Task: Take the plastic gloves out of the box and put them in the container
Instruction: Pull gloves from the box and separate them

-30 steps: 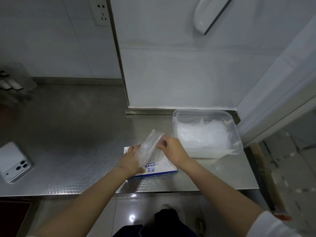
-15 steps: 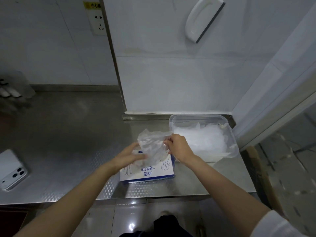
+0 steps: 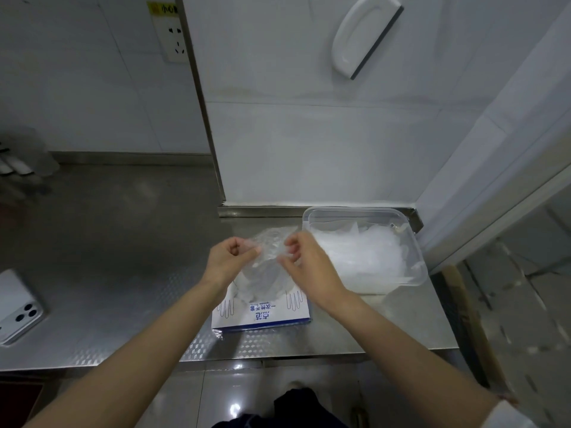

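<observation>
A thin clear plastic glove (image 3: 266, 267) hangs above the white and blue glove box (image 3: 262, 315), which lies flat near the steel counter's front edge. My left hand (image 3: 230, 261) pinches the glove's left top edge. My right hand (image 3: 304, 264) pinches its right top edge, so the glove is stretched between them. To the right stands a clear plastic container (image 3: 411, 242) holding a heap of clear gloves (image 3: 358, 257).
A white phone (image 3: 17, 307) lies at the counter's left edge. Blurred items (image 3: 18, 162) stand at the far left by the wall. A wall socket (image 3: 174, 41) and a white squeegee (image 3: 363, 38) hang on the tiled wall. The counter (image 3: 108, 242) ends right of the container.
The glove has come up out of the box. My left hand left the box top and took the glove's left edge, and both hands rose and spread it.
</observation>
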A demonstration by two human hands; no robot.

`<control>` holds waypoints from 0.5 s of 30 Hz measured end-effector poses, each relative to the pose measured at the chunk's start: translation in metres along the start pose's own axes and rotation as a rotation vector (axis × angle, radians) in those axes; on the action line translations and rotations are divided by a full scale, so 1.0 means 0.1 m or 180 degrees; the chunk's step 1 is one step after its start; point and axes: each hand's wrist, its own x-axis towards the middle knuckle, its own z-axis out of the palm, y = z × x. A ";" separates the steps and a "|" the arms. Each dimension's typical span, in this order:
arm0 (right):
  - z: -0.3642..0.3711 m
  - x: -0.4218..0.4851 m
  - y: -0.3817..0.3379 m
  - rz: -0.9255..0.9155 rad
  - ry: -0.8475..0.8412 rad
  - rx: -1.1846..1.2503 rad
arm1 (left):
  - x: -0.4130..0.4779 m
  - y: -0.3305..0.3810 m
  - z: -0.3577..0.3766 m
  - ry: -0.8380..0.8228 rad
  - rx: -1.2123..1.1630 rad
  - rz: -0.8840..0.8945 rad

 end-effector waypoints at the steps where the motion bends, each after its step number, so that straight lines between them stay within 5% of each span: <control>1: 0.06 -0.02 -0.03 0.0070 -0.0274 0.0007 | -0.01 0.00 0.03 -0.0088 -0.0014 0.0009; 3: 0.15 0.00 -0.04 0.0246 -0.0584 0.0110 | -0.06 0.01 0.10 -0.0323 0.0038 0.0032; 12: 0.12 0.09 0.02 0.0473 -0.0415 0.0506 | -0.12 -0.05 0.07 -0.0812 0.0289 0.0299; 15: 0.01 0.12 0.07 0.0724 -0.0178 0.0849 | -0.11 -0.14 0.00 -0.0788 0.1296 0.0811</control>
